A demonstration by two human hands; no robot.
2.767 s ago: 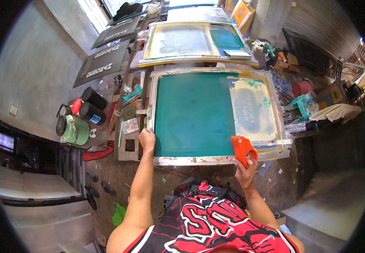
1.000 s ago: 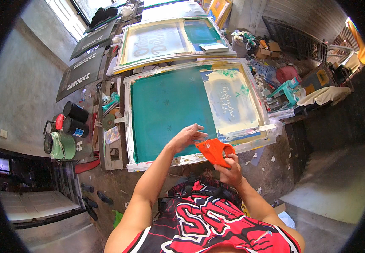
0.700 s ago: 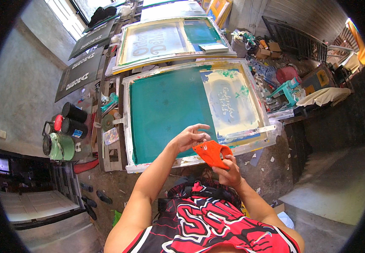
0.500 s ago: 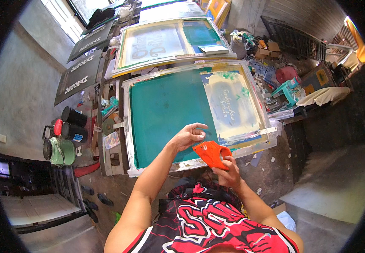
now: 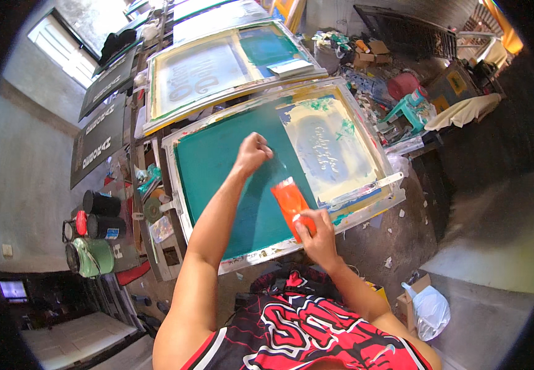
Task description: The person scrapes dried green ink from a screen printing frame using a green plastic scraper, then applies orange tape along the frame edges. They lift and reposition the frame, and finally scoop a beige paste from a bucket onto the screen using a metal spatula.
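Observation:
My right hand (image 5: 317, 237) grips an orange handheld tape dispenser (image 5: 290, 206) over the near part of a screen-printing frame. The dispenser is blurred and its tip points away from me. Ahead and to its left, my left hand (image 5: 254, 153) is closed in a pinch above the green mesh (image 5: 217, 166). A faint see-through strip of clear tape (image 5: 282, 168) seems to run between the pinch and the dispenser's tip. To the right, the same screen carries a pale panel (image 5: 327, 145) with script lettering. The frame's whitish rim (image 5: 261, 256) lies nearest my body.
Another printing screen (image 5: 217, 68) lies just beyond. Dark lettered panels (image 5: 99, 139) lean at the left, above black cans (image 5: 102, 203) and a green container (image 5: 94, 258). At the right are a turquoise stool (image 5: 406, 111) and clutter. A pale plastic bag (image 5: 430, 313) sits on the floor.
My left hand has moved away from me and up-left, closing from loosely curled fingers into a pinch. The dispenser has turned to point away from me, and my view has shifted.

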